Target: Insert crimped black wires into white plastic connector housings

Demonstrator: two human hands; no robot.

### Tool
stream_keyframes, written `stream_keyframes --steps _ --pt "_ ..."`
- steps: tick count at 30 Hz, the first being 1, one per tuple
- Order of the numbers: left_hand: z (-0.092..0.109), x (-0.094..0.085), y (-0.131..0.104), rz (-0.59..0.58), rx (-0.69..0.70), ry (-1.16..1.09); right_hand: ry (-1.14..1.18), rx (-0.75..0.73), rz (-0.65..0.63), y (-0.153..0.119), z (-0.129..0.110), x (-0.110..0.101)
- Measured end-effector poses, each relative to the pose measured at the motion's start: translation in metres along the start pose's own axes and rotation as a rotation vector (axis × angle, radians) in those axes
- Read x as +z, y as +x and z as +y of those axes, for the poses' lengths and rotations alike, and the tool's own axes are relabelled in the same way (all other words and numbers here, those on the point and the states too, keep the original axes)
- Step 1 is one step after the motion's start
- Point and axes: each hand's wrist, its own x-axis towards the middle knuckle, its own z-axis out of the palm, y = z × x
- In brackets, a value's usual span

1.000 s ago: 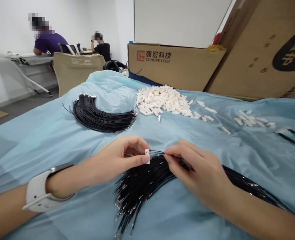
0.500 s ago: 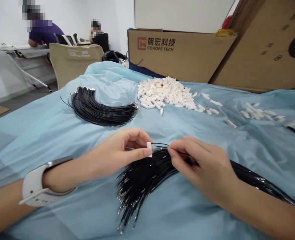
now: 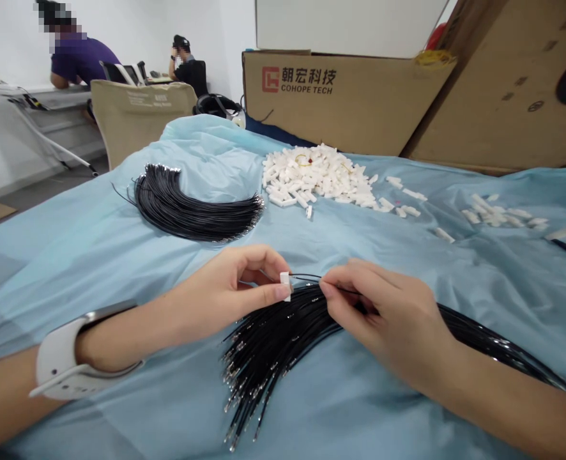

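Note:
My left hand pinches a small white connector upright between thumb and fingers. Thin black wires run from the connector to my right hand, whose thumb and forefinger are closed on them. How far the wire ends go into the connector is too small to tell. Under and between both hands lies a thick bundle of black wires, its metal-tipped ends fanned toward the near edge; the rest passes beneath my right hand and out to the right.
Blue cloth covers the table. Farther back lie a second black wire bundle, a heap of white connectors and a smaller group. Cardboard boxes stand behind. Two people sit at the back left.
The view has shifted slightly. My right hand has moved a little closer to the connector, and the wires between the hands lie closer together. Both grips are kept.

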Motion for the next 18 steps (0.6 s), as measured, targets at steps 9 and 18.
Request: stream_keyframes --steps 9,18 --pt "-0.0008 0.0019 -0.002 0.023 0.022 0.087 0.033 -0.035 -0.008 -0.0003 0.001 0.002" --pt "0.0005 0.0093 -0.0017 0.059 0.01 0.184 0.086 -0.08 -0.12 0.0003 0.0036 0.0079"
